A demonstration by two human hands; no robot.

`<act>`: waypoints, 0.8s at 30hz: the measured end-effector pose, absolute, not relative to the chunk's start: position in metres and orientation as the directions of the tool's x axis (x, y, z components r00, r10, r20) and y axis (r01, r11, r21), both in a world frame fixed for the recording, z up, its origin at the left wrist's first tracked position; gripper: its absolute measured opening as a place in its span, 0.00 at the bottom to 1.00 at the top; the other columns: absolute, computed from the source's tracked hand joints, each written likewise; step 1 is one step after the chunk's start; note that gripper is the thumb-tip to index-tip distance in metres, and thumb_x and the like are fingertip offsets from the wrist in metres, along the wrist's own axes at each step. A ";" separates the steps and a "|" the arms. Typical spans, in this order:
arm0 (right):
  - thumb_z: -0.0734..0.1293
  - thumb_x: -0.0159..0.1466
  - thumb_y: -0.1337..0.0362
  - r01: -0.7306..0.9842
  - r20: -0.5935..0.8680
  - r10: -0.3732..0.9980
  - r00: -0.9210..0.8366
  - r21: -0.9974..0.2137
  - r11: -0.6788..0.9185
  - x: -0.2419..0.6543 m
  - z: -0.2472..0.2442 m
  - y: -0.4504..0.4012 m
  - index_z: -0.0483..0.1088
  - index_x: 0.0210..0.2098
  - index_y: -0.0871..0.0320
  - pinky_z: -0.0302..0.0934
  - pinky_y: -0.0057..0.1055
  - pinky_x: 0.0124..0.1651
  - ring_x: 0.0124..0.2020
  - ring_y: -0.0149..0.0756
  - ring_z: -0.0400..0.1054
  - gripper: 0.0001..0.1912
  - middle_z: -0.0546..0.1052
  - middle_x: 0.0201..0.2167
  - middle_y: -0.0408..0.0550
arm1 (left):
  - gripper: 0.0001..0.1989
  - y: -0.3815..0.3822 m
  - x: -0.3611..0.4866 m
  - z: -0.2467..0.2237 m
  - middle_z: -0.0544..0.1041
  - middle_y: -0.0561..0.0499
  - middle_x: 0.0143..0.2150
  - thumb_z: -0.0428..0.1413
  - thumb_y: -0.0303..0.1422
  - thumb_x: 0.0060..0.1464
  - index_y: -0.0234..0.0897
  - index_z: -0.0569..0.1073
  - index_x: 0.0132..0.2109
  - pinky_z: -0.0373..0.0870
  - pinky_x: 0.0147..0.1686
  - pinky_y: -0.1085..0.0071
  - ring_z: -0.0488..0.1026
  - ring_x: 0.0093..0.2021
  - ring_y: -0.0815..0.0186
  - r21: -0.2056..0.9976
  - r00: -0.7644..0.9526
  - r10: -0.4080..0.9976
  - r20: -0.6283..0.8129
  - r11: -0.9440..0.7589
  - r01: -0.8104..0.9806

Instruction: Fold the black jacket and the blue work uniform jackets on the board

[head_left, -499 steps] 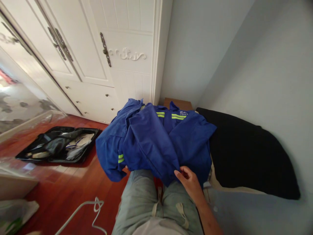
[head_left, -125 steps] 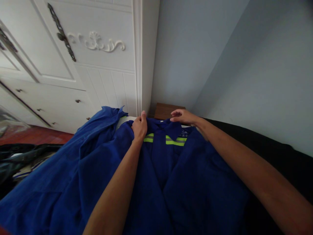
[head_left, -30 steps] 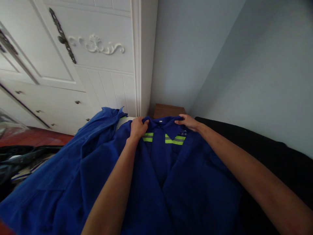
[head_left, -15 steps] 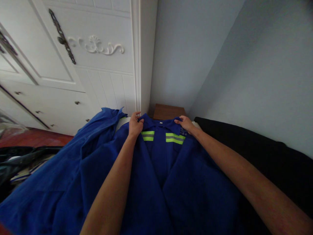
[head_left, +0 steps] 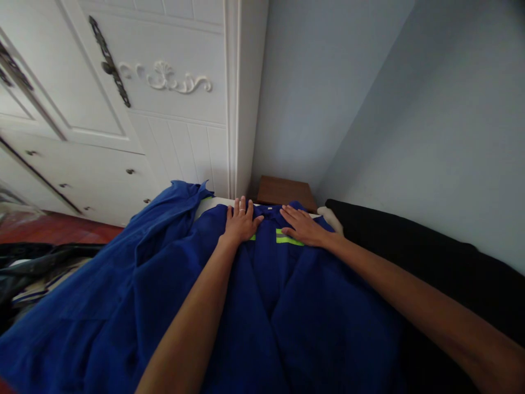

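A dark blue work jacket (head_left: 262,284) with yellow-green and grey reflective strips lies spread out in front of me, its collar at the far end. My left hand (head_left: 241,221) rests flat on the left side of the collar, fingers spread, a ring on one finger; it partly covers the left strip. On the right side of the collar lies my right hand (head_left: 301,225), palm down with fingers stretched out, just above the right reflective strip (head_left: 289,237). Neither hand grips the cloth. The lower part of the jacket runs out of view.
Another blue garment (head_left: 164,230) lies at the left. Black cloth (head_left: 410,241) covers the right side along the grey wall (head_left: 451,137). Beyond the collar stands a brown wooden piece (head_left: 285,190). A white wardrobe (head_left: 176,131) rises at the back left, with dark items (head_left: 45,268) below it.
Both hands have let go of the collar edges and now lie flat on the jacket, closer together. The collar, held up before, is now folded down.
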State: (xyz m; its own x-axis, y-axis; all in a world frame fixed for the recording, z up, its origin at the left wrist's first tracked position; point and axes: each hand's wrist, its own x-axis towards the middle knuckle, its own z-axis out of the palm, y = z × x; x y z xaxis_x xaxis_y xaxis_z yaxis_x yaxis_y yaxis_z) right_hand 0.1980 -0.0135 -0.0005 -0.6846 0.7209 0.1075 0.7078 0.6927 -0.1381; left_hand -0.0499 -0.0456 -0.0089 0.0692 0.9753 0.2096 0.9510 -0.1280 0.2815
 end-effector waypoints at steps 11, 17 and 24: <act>0.55 0.71 0.58 0.776 0.169 0.777 -0.606 -0.088 0.625 0.162 0.021 -0.009 0.64 0.61 0.61 0.56 0.46 0.63 0.62 0.48 0.63 0.23 0.70 0.60 0.60 | 0.22 -0.051 -0.054 0.011 0.76 0.31 0.52 0.45 0.30 0.61 0.24 0.70 0.58 0.66 0.55 0.57 0.71 0.57 0.48 0.429 -0.210 0.914 0.346 0.044 0.902; 0.62 0.61 0.75 0.733 0.221 0.744 -0.630 -0.147 0.664 0.107 0.035 0.023 0.65 0.61 0.61 0.56 0.40 0.62 0.61 0.44 0.64 0.28 0.70 0.60 0.57 | 0.19 -0.049 -0.063 0.015 0.80 0.37 0.47 0.48 0.24 0.57 0.31 0.75 0.53 0.68 0.51 0.63 0.74 0.51 0.52 0.433 -0.228 0.931 0.286 0.087 0.897; 0.66 0.59 0.70 0.576 0.039 0.675 -0.737 -0.486 0.657 0.093 0.024 0.064 0.77 0.44 0.60 0.64 0.30 0.46 0.43 0.39 0.74 0.14 0.80 0.43 0.50 | 0.22 -0.044 -0.073 0.013 0.80 0.40 0.49 0.50 0.19 0.54 0.32 0.75 0.55 0.68 0.49 0.69 0.76 0.51 0.57 0.663 -0.279 0.934 0.222 0.065 0.745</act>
